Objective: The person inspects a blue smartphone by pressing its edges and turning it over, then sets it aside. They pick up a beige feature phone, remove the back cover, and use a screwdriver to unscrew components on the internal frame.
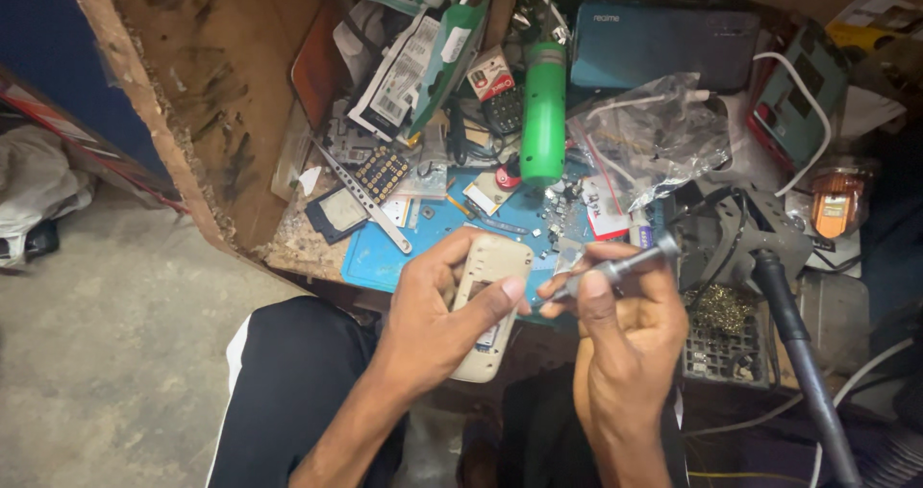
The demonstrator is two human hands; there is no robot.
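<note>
Hands at a cluttered repair bench [288, 243], seen from above. Left hand [433, 320] is closed around a small cream-coloured handset shell [488, 300], thumb lying across its face, holding it tilted just in front of the bench edge and above the person's lap. Right hand [625, 329] is closed on a slim grey metal screwdriver [615, 269], whose tip points left toward the shell's right edge; whether tip and shell touch cannot be told. Behind the hands lies a blue work mat [385, 257] strewn with small parts, a flat metal strip [361, 198] and a green cylinder [543, 113]. Clear plastic bag [654, 132] rests right of the cylinder.
</note>
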